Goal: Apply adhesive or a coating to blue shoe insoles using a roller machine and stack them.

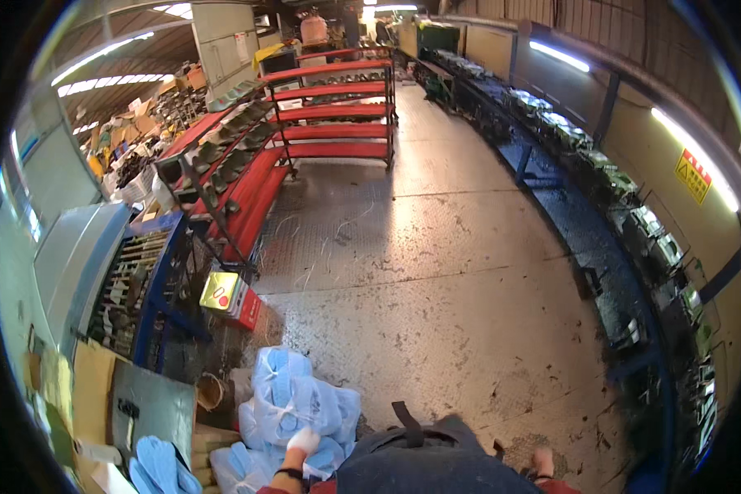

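My left hand [303, 442], in a white glove with a dark wristband, lies on a heap of clear plastic bags [292, 399] filled with light blue soles, at the lower edge just left of my body. Its fingers look curled into the plastic of the top bag. My right hand [542, 461] shows only as a small bare patch low at my right side, apart from any object; its fingers cannot be made out. My dark apron [424, 461] fills the bottom centre between the two hands.
More blue soles [158, 465] lie loose at the lower left beside cardboard. A yellow and red box [229, 295] stands on the metal floor by a blue rack [144, 288]. Red shelf racks [329, 111] hold dark soles. A long work line [626, 247] runs along the right wall.
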Demonstrator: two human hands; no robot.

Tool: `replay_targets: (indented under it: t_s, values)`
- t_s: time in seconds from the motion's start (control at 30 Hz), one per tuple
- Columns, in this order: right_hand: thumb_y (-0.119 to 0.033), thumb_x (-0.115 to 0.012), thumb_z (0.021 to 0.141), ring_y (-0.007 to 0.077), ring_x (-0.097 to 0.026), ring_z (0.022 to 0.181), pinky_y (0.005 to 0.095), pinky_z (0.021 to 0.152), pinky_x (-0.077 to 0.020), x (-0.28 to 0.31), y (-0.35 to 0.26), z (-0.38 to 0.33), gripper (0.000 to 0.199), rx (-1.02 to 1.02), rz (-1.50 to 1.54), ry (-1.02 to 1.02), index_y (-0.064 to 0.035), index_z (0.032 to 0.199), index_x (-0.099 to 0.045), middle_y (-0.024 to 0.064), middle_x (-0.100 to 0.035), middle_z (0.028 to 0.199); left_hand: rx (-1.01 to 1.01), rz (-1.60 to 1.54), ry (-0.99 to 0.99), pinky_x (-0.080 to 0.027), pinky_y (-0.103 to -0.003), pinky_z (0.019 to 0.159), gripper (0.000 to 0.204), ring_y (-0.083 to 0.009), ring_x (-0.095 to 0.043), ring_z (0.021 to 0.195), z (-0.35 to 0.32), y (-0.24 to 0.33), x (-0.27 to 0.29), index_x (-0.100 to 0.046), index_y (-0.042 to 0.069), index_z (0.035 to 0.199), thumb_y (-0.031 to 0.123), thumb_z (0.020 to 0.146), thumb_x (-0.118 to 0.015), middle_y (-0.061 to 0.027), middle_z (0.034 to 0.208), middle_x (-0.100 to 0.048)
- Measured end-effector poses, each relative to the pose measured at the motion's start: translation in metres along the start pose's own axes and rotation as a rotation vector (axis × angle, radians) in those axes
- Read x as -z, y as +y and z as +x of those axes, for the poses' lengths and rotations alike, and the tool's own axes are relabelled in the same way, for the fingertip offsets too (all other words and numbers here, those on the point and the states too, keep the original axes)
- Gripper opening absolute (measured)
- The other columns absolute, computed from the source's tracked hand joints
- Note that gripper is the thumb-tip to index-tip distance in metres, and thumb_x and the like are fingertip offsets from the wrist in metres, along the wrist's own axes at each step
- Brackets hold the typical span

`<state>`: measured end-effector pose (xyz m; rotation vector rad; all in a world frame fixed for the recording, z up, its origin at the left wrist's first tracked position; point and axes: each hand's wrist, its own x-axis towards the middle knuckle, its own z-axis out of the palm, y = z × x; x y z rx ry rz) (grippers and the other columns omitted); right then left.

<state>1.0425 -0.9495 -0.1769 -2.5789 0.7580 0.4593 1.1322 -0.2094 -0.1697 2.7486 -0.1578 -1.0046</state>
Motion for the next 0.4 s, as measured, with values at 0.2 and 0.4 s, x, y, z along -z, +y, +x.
replay_targets:
  t_s: [0.2,0.4]
  values:
    - [-0.017,-0.053,0.088,0.0239,-0.061,0.068,0.0366,0.059,-0.0499,0.054,-0.211,0.184,0.019,-0.292,0.768,0.036,-0.0009,0.091,-0.063,0.0136,-0.062,0.077,0.192,-0.344,0.414,-0.046,-0.050,0.089,0.042,-0.0441,-0.059,0.101,0.184,0.065,0.259,-0.059,0.003,0.110,0.034,0.085,-0.048,-0.0287,0.106,-0.062]
    - [-0.024,-0.062,0.082,0.0288,-0.068,0.078,0.0413,0.066,-0.0535,0.000,-0.231,0.463,0.022,-0.042,0.261,-0.028,-0.0054,0.088,-0.070,0.0135,-0.070,0.082,0.353,-0.349,0.414,-0.047,-0.051,0.088,0.042,-0.0452,-0.060,0.098,0.274,0.052,0.308,-0.058,-0.003,0.107,0.032,0.086,-0.046,-0.0322,0.104,-0.061]
